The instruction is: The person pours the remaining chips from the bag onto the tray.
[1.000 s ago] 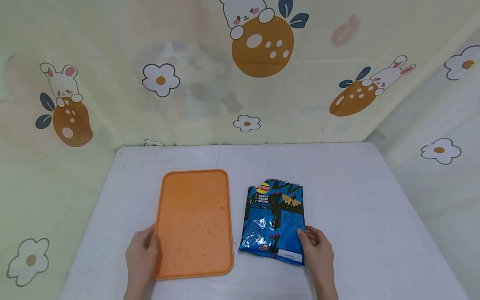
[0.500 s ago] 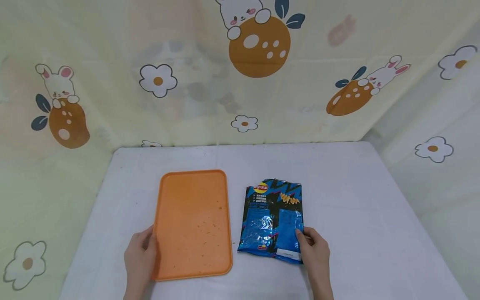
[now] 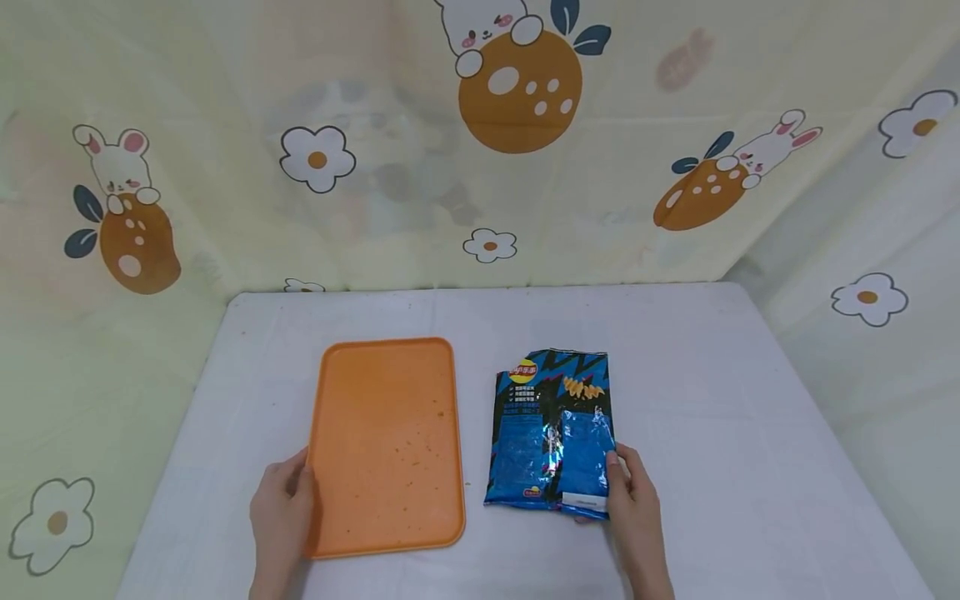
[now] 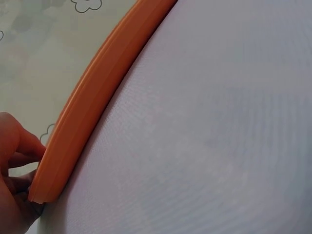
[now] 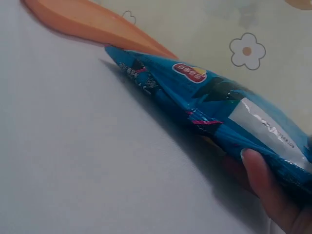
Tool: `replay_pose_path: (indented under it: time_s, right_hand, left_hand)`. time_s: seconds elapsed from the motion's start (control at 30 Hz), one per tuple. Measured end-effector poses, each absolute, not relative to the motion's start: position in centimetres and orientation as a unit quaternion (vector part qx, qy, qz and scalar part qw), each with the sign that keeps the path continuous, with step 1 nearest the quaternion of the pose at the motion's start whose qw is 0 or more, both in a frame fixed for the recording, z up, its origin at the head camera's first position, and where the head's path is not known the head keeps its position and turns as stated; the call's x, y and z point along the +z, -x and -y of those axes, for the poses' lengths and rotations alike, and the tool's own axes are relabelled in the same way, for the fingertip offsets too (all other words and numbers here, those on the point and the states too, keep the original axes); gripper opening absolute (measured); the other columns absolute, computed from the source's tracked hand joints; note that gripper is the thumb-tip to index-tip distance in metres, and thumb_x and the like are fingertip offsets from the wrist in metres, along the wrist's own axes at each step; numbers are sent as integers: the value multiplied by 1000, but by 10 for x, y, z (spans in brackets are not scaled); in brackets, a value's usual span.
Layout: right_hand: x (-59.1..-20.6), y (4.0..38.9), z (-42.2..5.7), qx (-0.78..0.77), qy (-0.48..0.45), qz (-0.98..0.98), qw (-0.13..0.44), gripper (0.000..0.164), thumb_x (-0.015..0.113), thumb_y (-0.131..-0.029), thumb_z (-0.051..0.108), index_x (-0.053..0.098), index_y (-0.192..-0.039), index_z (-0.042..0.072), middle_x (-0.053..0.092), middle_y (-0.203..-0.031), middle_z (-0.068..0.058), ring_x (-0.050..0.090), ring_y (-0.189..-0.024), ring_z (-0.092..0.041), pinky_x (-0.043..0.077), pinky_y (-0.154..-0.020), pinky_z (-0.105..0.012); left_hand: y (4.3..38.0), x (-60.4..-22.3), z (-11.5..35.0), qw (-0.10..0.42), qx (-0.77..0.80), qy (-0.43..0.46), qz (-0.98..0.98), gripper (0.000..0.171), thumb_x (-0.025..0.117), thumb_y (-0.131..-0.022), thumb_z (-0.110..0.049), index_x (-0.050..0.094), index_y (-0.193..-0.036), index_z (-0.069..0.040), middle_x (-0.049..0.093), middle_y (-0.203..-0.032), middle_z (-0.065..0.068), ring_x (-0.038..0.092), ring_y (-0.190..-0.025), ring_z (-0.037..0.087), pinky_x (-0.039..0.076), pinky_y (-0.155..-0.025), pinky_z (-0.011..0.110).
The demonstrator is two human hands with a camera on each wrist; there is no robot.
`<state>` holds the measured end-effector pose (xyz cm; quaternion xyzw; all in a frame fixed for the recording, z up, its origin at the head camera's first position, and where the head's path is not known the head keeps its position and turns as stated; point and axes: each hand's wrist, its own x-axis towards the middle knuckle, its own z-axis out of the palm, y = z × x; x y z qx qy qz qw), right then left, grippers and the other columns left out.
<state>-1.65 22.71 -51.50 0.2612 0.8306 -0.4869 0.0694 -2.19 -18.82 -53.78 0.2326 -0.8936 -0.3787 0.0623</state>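
Observation:
An orange tray (image 3: 386, 392) lies on the white table, with small brown crumbs over its surface. My left hand (image 3: 279, 510) grips its left rim near the front; the left wrist view shows the fingers at the end of the tray's side wall (image 4: 90, 97). To the right of the tray is a blue and black chip bag (image 3: 517, 442), its top left corner torn away. My right hand (image 3: 637, 510) holds the bag by its lower right edge, thumb on top and fingers beneath. In the right wrist view the bag (image 5: 195, 105) is tilted, its shadow on the tablecloth.
The white tablecloth (image 3: 720, 400) covers the table up to its back edge. Behind and on both sides hangs a pale curtain (image 3: 420, 200) printed with rabbits and flowers. A few specks lie on the cloth.
My right hand has slid further under the bag's right edge and lifted that side slightly, shifting the bag a little to the right. The left hand and tray stay put.

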Motion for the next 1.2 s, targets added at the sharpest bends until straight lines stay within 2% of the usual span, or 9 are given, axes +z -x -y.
replay_pose_path:
  time_s: [0.1,0.2,0.4,0.53,0.6,0.83,0.97,1.07,1.2]
  right_hand:
    - [-514,18,-227,-513,-273,-808,100,85,44,-102,65,29,-160,6,38,-160,-27,41,-143,-47,34,-115,-63]
    - [-512,18,-227,-530,-280,-791,118,95,57,-98,63,25,-161,-1,41,-157,-30,43,-142,-47,36,-116,-58]
    - [-511,17,-227,-542,-264,-790,110,80,62,-102,44,30,-158,-4,38,-159,-28,32,-150,-46,34,-117,-57]
    - [-507,15,-230,-529,-238,-809,93,78,60,-103,44,31,-158,-3,35,-162,-25,25,-154,-45,33,-118,-57]
    - [-505,15,-231,-520,-219,-822,79,75,59,-104,44,34,-157,-2,37,-161,-25,28,-153,-44,35,-116,-55]
    - [-488,18,-232,-490,-156,-857,31,55,61,-104,36,52,-145,0,57,-147,-23,53,-136,-40,45,-109,-52]
    - [-478,20,-232,-467,-113,-877,-5,47,62,-104,30,58,-140,0,65,-137,-21,66,-115,-32,55,-97,-28]
    - [-471,22,-232,-448,-56,-891,-45,39,63,-104,21,61,-135,-1,70,-127,-20,69,-99,-25,49,-83,-11]
    - [-460,27,-234,-419,47,-901,-101,28,68,-98,6,66,-125,-3,76,-111,-18,71,-86,-16,51,-76,-10]
  left_hand:
    - [21,-538,189,62,-378,-233,894,34,55,-103,-8,64,-135,0,65,-107,16,61,-93,28,47,-74,32]
    - [21,-537,188,60,-378,-234,894,34,55,-104,-9,64,-136,0,64,-107,16,61,-94,27,47,-74,33]
    - [21,-538,188,54,-382,-237,892,35,54,-104,-9,63,-137,0,64,-110,17,61,-98,29,50,-81,41]
    - [20,-539,188,53,-384,-238,891,35,53,-105,-9,62,-137,0,64,-110,17,62,-99,29,50,-83,44]
    - [20,-539,189,52,-385,-238,890,35,53,-105,-10,62,-137,0,64,-110,17,61,-99,29,50,-82,43]
    - [21,-540,189,55,-383,-235,892,35,53,-106,-12,63,-137,-1,64,-109,15,61,-96,27,48,-77,37]
    - [22,-541,188,60,-388,-232,890,35,53,-106,-12,63,-137,-1,64,-111,17,63,-101,30,51,-82,42]
    - [22,-541,188,73,-386,-223,892,34,53,-105,-11,63,-136,-1,65,-110,16,64,-100,30,52,-82,42]
    - [22,-541,189,91,-381,-210,896,32,56,-104,-9,66,-133,0,66,-105,15,63,-93,26,48,-74,29]
